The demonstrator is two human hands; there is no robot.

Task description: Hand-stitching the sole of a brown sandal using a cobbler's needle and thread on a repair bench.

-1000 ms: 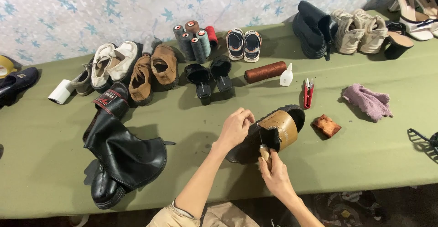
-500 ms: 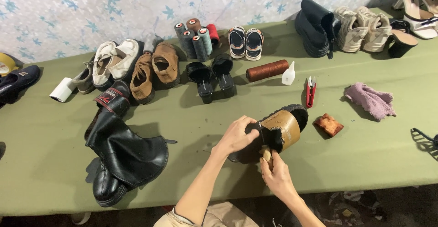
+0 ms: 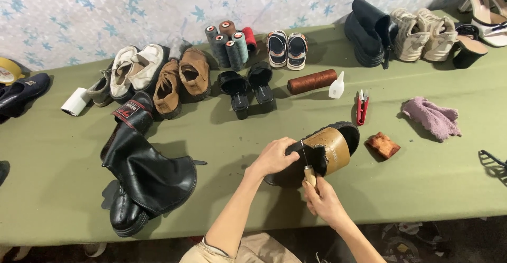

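Right hand [image 3: 323, 202]: fingers closed round the pale wooden handle of an awl [image 3: 309, 174], its tip at the heel of a black shoe with a tan lining [image 3: 322, 149]. Left hand [image 3: 274, 157]: fingers curled over the shoe's upper, pinning it on its side near the front edge of the green table [image 3: 222, 136], right of centre. The shoe looks stiff-soled, fairly light and not fragile; it is best gripped across the upper, as here. Red snips [image 3: 362, 107] and a brown sponge [image 3: 384, 144] lie just beyond; black boots [image 3: 142, 173] lie well apart, leftward. Compared with the earlier frame, the left hand has closed onto the upper.
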